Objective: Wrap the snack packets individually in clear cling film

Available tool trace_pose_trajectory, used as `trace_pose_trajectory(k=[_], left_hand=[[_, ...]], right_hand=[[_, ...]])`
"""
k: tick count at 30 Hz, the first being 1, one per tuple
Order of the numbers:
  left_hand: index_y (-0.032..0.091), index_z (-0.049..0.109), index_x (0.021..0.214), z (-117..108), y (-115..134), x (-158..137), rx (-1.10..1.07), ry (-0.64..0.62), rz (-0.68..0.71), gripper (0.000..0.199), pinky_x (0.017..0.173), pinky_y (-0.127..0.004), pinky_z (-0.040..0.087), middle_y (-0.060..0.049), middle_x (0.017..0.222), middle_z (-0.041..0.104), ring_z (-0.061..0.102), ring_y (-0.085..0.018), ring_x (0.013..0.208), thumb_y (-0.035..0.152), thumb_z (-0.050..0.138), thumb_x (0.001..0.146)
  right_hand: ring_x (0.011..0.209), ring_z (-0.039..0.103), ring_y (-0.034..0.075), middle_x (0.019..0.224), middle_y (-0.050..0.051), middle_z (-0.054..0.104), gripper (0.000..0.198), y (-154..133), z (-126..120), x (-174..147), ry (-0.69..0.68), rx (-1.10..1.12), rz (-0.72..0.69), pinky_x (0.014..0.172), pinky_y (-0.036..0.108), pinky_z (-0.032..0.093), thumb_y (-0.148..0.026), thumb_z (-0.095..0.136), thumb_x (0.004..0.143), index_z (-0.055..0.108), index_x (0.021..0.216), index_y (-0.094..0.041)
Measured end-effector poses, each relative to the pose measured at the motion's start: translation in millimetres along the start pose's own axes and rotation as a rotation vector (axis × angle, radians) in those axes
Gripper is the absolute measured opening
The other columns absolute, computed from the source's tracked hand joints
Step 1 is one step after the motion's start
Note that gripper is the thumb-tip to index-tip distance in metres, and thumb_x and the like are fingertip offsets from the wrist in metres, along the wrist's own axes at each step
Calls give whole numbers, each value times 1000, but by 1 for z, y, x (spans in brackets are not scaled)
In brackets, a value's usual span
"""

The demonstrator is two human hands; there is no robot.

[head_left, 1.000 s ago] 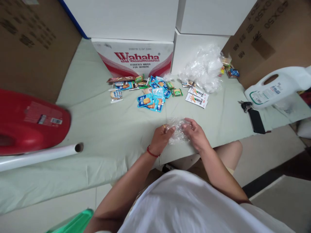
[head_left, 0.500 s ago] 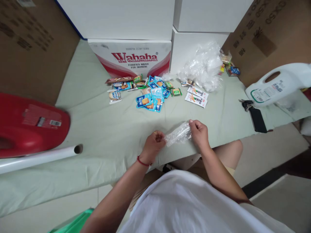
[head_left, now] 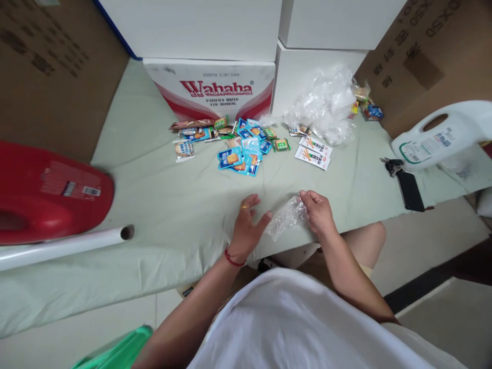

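A crumpled clear plastic bag (head_left: pixel 285 219) hangs from my right hand (head_left: pixel 318 211), whose thumb and fingers pinch its upper right end. Just left of the bag is my left hand (head_left: pixel 249 225), thumb and fingers apart with nothing between them. Beyond both hands lies a loose group of small snack packets: blue pouches (head_left: pixel 230 158), a green-wrapped piece (head_left: pixel 282 145) and a clear-wrapped biscuit (head_left: pixel 185 150). Two white stick-snack sachets (head_left: pixel 313 157) lie to the right of these.
Behind the sachets is a heap of clear plastic bags (head_left: pixel 326 105). A Wahaha carton (head_left: pixel 215 89) backs the green-clothed table (head_left: pixel 161 205). At left are a red jug (head_left: pixel 57 192) and a white tube (head_left: pixel 65 247); at right, a white jug (head_left: pixel 430 141), keys (head_left: pixel 392 166) and a black phone (head_left: pixel 410 190).
My left hand has let go of the bag's left end and spread its fingers. The bag, stretched between both hands before, now droops from my right hand alone.
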State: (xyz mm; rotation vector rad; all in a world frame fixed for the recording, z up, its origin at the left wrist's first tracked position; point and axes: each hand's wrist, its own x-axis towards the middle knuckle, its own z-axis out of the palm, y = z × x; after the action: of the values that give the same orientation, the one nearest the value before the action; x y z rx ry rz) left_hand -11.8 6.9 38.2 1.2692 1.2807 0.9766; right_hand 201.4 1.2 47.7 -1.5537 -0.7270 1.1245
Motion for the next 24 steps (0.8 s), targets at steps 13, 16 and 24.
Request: trace_pose_trajectory(k=[13, 16, 24], left_hand=[[24, 57, 86, 20, -1, 27, 275, 202, 66, 26, 67, -30, 42, 2, 67, 60, 59, -18, 64, 43, 46, 100], [24, 55, 92, 23, 0, 30, 300, 300, 68, 22, 66, -31, 41, 2, 69, 61, 60, -19, 64, 41, 46, 101], [23, 56, 104, 38, -4, 30, 312, 335, 101, 12, 73, -32, 44, -4, 89, 69, 66, -23, 81, 31, 47, 101]], right_hand=[[61, 43, 12, 72, -4, 54, 30, 1, -13, 0, 161, -174, -208, 57, 26, 36, -50, 71, 87, 67, 97, -22], [56, 36, 12, 64, -5, 45, 30, -2, -7, -18, 51, -202, -193, 53, 26, 31, -53, 65, 92, 64, 90, -23], [66, 50, 15, 77, -2, 58, 30, 18, 36, -39, -77, -449, -266, 65, 28, 41, -50, 71, 90, 56, 91, -24]])
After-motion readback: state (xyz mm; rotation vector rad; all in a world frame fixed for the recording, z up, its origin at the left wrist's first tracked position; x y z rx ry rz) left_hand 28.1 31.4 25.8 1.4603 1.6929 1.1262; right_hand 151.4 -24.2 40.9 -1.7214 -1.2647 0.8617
